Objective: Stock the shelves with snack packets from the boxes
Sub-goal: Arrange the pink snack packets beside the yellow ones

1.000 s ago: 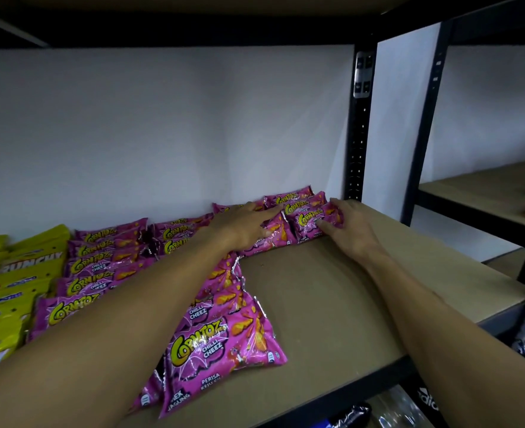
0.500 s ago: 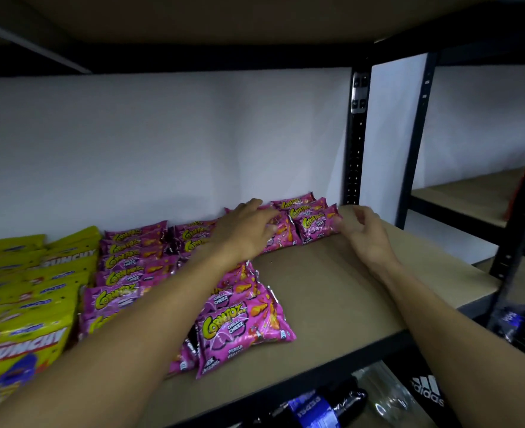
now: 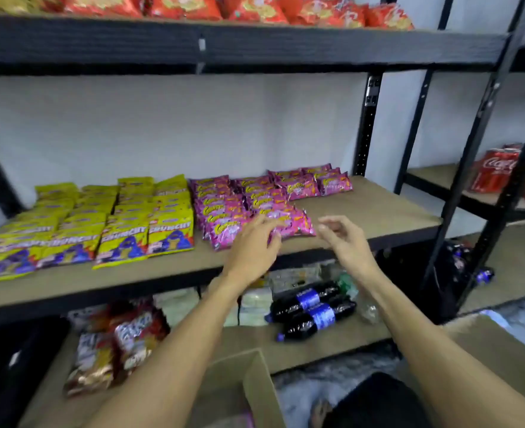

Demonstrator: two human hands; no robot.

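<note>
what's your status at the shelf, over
Left hand open above pink packets, right hand open, empty. Pink packets in rows beside yellow packets. Bare shelf to their right, nothing blocking.

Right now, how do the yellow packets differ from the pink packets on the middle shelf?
Yellow packets fill the left of the shelf; pink packets lie to their right. Yellow packets look larger than pink packets. Yellow packets form four full columns; pink packets form fewer long columns, plus a short group at the back right. Both lie flat, overlapping front to back, on the same shelf.
</note>
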